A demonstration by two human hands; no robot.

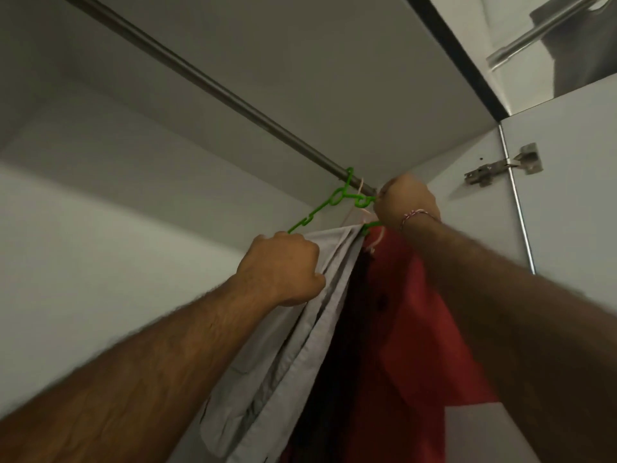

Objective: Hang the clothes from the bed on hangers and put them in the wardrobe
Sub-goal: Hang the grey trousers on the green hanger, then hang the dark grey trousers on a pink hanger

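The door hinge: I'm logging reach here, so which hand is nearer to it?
Right. The right hand is up at the rail's end, just left of the hinge; the left hand grips the grey garment, lower and farther left.

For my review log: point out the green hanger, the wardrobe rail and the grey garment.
green hanger (329,203), head view, its neck below the hook.
wardrobe rail (213,85), head view, mid-span.
grey garment (300,345), head view, hanging fabric.

Dim, even wardrobe light — soft shadows, slight motion blur, wide-angle stretch toward the edges.

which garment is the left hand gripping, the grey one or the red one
The grey garment, on the green hanger. The left hand grips its top edge; the red garment hangs behind it, untouched by that hand.
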